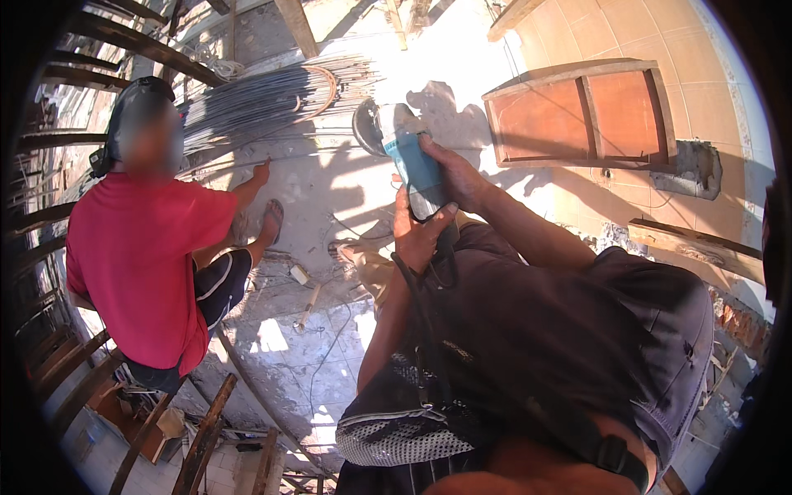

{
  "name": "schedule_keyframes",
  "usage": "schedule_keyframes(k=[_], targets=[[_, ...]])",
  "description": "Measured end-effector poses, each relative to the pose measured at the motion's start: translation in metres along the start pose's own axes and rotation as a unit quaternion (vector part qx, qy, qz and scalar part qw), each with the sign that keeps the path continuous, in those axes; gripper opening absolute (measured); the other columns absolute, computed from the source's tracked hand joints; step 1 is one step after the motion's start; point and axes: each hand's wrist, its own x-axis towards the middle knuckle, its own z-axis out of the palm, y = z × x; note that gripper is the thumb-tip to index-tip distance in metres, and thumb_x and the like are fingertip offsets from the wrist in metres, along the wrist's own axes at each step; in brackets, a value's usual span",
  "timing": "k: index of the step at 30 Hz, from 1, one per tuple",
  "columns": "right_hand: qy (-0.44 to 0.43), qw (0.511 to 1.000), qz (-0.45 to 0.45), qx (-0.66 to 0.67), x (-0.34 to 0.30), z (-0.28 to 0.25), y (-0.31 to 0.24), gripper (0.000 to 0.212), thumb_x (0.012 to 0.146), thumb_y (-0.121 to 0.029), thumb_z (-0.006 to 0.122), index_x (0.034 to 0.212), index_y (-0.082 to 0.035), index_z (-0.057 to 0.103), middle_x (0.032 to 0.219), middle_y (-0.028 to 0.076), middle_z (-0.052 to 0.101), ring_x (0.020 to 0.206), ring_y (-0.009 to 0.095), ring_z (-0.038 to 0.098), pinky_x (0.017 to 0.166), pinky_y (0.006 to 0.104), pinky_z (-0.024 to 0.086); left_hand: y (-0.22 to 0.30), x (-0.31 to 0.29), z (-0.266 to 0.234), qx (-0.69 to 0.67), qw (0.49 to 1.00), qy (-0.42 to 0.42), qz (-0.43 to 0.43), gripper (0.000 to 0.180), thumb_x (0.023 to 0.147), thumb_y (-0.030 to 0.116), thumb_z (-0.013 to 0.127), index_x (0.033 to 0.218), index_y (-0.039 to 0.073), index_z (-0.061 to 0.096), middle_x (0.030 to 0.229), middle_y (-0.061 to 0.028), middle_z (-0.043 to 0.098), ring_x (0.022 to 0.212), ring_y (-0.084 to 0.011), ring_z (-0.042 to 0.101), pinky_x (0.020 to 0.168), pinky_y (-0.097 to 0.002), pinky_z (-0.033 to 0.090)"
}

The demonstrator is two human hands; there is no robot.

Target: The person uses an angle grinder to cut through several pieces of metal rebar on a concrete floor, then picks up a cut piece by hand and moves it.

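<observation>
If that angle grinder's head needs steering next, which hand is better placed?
Probably the right hand: it grips the angle grinder's teal body nearer the head, while the left hand holds the rear end.

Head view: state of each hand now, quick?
Left hand: closed, holding the dark rear end of the teal angle grinder.
Right hand: closed on the same grinder's teal body.

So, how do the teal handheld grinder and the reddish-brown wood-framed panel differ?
The left hand and right hand hold the grinder; no hand touches the panel. The grinder is teal with a dark rounded end; the panel reddish-brown with a dividing bar. Sunlight reaches both.
</observation>
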Motion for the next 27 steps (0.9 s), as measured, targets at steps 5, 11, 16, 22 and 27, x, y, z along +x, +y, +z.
schedule_keyframes(k=[5,11,16,22,27], targets=[[0.155,0.987,-0.024,-0.042,0.014,0.071,0.035,0.068,0.102,-0.061,0.048,0.134,-0.001,0.052,0.108,0.010,0.064,0.098,0.017,0.065,0.086,0.0345,0.056,0.006,-0.009,-0.060,0.105,0.994,0.020,0.012,0.072,0.076,0.017,0.087,0.128,0.000,0.040,0.098,-0.0113,0.067,0.079,-0.0154,0.066,0.067,-0.0299,0.056],[0.150,0.988,0.024,0.001,0.014,0.147,0.057,0.072,0.102,-0.064,0.046,0.130,0.002,0.055,0.104,0.010,0.064,0.091,0.017,0.065,0.080,0.0324,0.056,0.039,-0.033,-0.129,0.240,0.970,0.018,-0.043,0.076,0.072,0.017,0.084,0.129,-0.006,0.039,0.092,-0.0131,0.068,0.072,-0.0167,0.068,0.060,-0.0302,0.055],[0.166,0.986,0.005,0.008,0.032,0.173,0.088,0.071,0.102,-0.064,0.045,0.127,0.001,0.058,0.101,0.008,0.064,0.090,0.013,0.063,0.078,0.0300,0.054,0.044,-0.039,-0.167,0.264,0.964,0.027,-0.029,0.081,0.072,0.016,0.082,0.136,-0.007,0.038,0.089,-0.0140,0.068,0.071,-0.0196,0.069,0.062,-0.0319,0.056],[0.175,0.984,-0.013,-0.015,0.042,0.191,0.086,0.069,0.100,-0.064,0.050,0.124,0.001,0.058,0.101,0.008,0.064,0.090,0.014,0.063,0.080,0.0299,0.054,0.046,-0.041,-0.186,0.318,0.947,0.044,0.036,0.083,0.073,0.023,0.084,0.136,-0.006,0.039,0.099,-0.0180,0.070,0.081,-0.0264,0.072,0.074,-0.0366,0.057],[0.165,0.981,-0.012,-0.100,0.040,0.184,0.074,0.064,0.093,-0.055,0.069,0.121,0.001,0.059,0.103,0.008,0.065,0.097,0.016,0.065,0.086,0.0319,0.054,0.066,-0.054,-0.162,0.316,0.947,0.051,0.035,0.091,0.074,0.028,0.085,0.143,-0.005,0.035,0.116,-0.0238,0.066,0.102,-0.0294,0.070,0.090,-0.0401,0.054]])
